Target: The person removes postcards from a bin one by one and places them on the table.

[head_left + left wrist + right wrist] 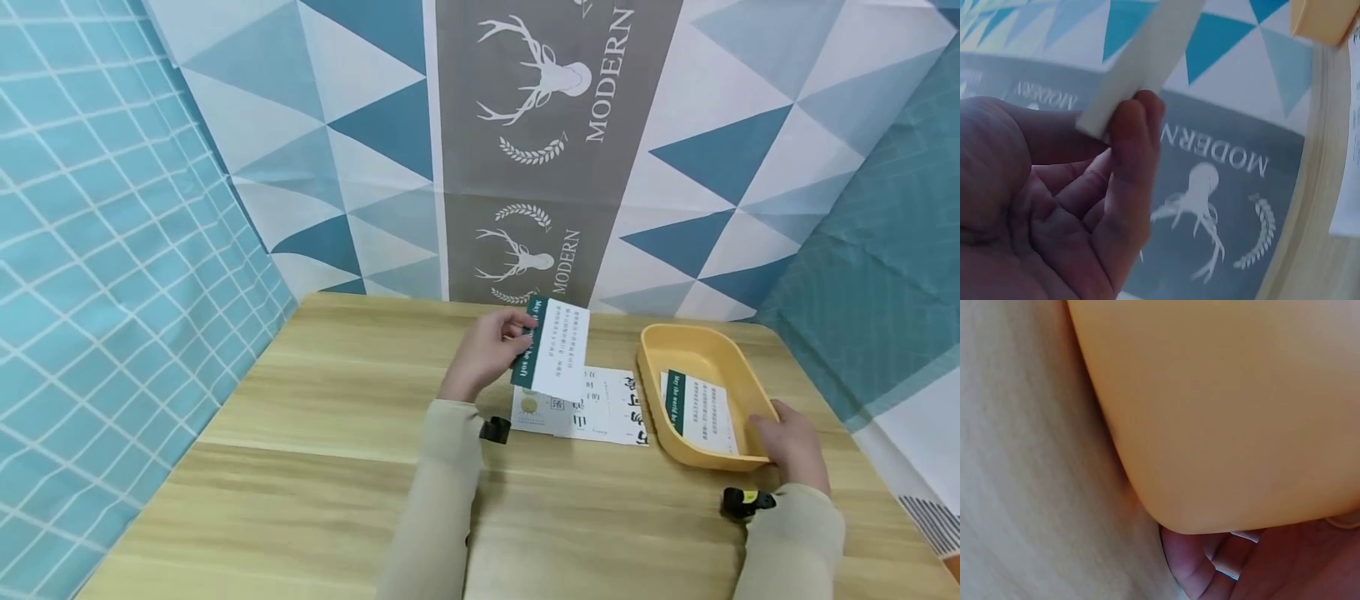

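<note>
Head view: the left hand (483,348) pinches a green-banded card (562,346), partly hiding printed cards (611,408) on the table (300,400); the right hand (795,442) grips the yellow tray (686,354), where a similar card (703,417) lies. Apparent step: lifting one card, steadying the tray; next likely calls for a controlled pinch. Left wrist: card edge-on in the fingertips (1132,140). Right wrist: fingers at the tray's corner.

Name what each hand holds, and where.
The left hand pinches a green-and-white card by its green edge; the right hand holds the yellow tray at its near right corner.
</note>
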`<state>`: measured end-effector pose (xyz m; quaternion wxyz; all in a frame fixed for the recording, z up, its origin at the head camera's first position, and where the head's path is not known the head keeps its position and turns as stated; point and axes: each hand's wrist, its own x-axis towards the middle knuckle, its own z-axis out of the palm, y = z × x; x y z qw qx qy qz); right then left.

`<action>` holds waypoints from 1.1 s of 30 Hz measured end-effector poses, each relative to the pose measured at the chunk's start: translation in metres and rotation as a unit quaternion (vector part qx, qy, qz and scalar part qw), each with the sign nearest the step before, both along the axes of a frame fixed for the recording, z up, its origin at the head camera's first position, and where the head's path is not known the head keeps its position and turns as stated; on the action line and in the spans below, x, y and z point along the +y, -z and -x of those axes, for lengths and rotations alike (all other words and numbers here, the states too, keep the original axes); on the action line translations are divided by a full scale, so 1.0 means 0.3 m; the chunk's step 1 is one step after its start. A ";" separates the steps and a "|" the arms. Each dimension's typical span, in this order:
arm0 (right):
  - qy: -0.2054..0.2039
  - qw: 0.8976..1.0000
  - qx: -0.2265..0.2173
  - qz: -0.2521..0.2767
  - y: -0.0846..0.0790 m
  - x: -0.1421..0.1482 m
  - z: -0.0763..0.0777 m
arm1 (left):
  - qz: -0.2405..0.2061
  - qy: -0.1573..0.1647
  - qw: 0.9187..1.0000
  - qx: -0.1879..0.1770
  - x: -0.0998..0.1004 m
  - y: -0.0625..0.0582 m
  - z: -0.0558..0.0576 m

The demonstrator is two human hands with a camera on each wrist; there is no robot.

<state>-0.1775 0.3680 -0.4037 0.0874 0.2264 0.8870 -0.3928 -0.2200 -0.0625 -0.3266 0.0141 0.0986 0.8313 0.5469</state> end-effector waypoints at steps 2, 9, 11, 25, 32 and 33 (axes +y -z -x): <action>0.000 1.000 0.000 0.000 0.001 0.003 -0.006 | -0.012 0.000 1.000 -0.020 -0.024 0.009 0.005; -0.001 1.000 0.011 -0.001 -0.003 0.000 -0.007 | 0.001 -0.008 0.998 -0.070 -0.076 0.058 0.023; -0.003 1.000 0.010 0.000 -0.004 -0.001 -0.007 | 0.013 -0.016 0.996 -0.082 -0.083 0.078 0.029; 0.002 1.000 -0.004 0.010 0.011 0.006 -0.007 | 0.075 -0.012 0.991 -0.113 -0.085 0.212 0.074; -0.003 1.000 -0.004 0.001 0.001 0.000 -0.005 | 0.079 -0.017 0.989 -0.127 -0.088 0.243 0.082; -0.002 1.000 -0.003 -0.002 0.002 -0.001 -0.003 | 0.080 -0.018 0.988 -0.129 -0.089 0.245 0.081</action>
